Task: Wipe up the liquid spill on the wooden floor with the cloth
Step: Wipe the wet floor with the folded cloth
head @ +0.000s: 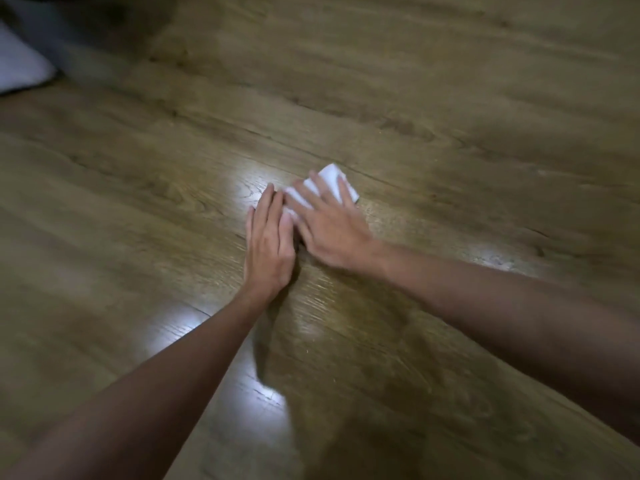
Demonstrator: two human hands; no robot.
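A small folded white cloth (333,178) lies flat on the wooden floor (450,98) near the middle of the view. My right hand (329,226) presses down on it with fingers spread; only the cloth's far corner and strips between the fingers show. My left hand (268,244) lies flat beside it, fingers together, its fingertips touching the cloth's left edge. Bright glare patches (247,188) shine on the floor by the cloth; whether they are liquid or light I cannot tell. The picture is blurred.
A white soft object (19,64) and a dark shape (90,26) sit at the far left top corner. More glare marks the boards at the lower middle (266,393) and at the right (495,259).
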